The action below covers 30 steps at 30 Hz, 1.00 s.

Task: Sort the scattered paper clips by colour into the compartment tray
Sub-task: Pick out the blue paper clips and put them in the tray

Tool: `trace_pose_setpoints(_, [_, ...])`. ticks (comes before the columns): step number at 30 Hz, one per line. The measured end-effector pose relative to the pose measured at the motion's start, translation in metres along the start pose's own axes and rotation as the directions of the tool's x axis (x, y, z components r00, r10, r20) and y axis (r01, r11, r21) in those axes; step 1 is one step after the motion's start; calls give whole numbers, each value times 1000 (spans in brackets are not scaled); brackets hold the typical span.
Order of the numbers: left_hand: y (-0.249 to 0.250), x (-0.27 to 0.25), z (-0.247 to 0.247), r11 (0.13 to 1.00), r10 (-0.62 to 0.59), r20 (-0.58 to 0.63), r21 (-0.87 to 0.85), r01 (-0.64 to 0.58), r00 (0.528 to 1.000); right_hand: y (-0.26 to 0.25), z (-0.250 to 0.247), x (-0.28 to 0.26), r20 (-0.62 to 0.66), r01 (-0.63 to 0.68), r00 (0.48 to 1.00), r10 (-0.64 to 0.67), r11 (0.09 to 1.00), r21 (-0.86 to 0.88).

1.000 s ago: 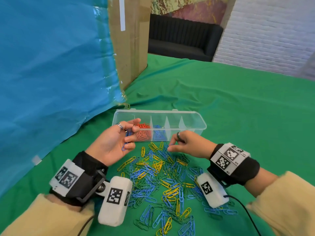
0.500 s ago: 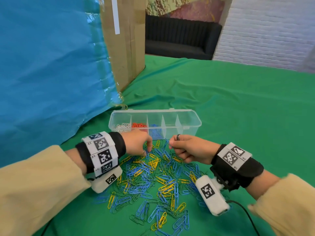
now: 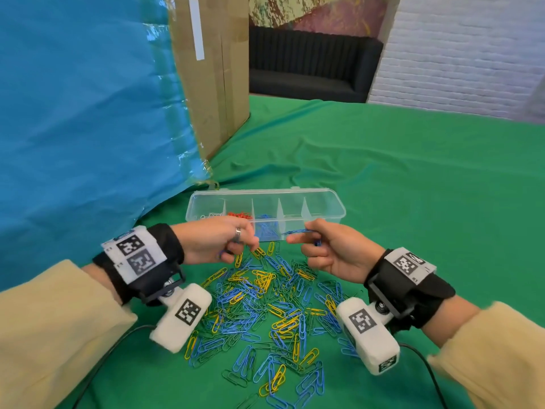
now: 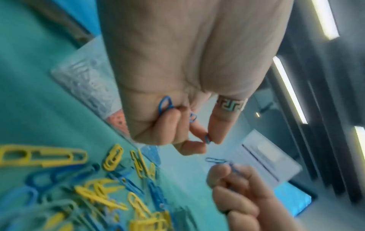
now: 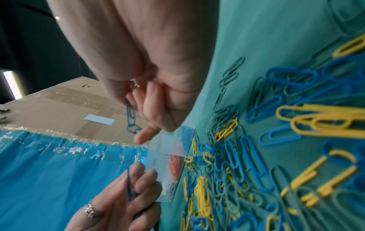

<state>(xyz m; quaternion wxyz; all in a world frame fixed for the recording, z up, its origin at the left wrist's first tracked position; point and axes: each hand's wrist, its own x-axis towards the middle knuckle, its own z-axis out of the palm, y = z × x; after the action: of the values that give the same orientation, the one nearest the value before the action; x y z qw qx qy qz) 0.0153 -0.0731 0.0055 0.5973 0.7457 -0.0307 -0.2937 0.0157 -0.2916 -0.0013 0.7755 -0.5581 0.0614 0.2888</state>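
**Both hands pinching blue clips at the tray's near wall**

Nearest to me, on my side of the compartment tray (image 3: 324, 202), the loose paper clips (image 3: 265, 314) lie scattered in blue, yellow and green over the green cloth (image 3: 413, 172) that covers the desk.

Just past the pile and right in front of the tray's near wall, my left hand (image 3: 216, 242) hangs knuckles up. Its fingers (image 4: 197, 131) are curled, and thumb and forefinger pinch a blue clip (image 4: 207, 139); more blue clips sit tucked in the curled fingers behind it. A patterned ring (image 4: 231, 105) sits on one finger.

To the right of it, also at the tray's near wall, my right hand (image 3: 333, 252) has its fingers (image 5: 156, 109) curled, pinching a few blue paper clips (image 3: 298, 231) that stick out leftward towards the tray.

The clear tray holds white clips in its leftmost compartment, red clips (image 3: 239, 215) in the next, and blue ones (image 3: 265, 228) in the third.

Behind the tray to the left stands a cardboard box (image 3: 212, 84) with a blue plastic sheet (image 3: 82, 98) over it; far behind the tray are a black sofa (image 3: 309, 69) and a white brick wall (image 3: 472, 54).
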Motion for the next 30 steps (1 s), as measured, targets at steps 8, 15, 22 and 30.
trace_pose_setpoints(8, [2,-3,-3,847,31,136,-529,46,990,1,5,6,-15,49,999,-49,998,-41])
trace_pose_setpoints(15, [-5,12,0,894,-89,125,-427,134,988,1,5,9,77,15,997,15,926,-376])
trace_pose_setpoints(22, [4,11,13,547,130,-79,837,-5,988,-10,15,19,19,19,999,-42,3,-1000])
trace_pose_setpoints(30, [-4,16,14,376,110,-84,926,37,990,-6,22,37,11,12,1000,6,-178,-984])
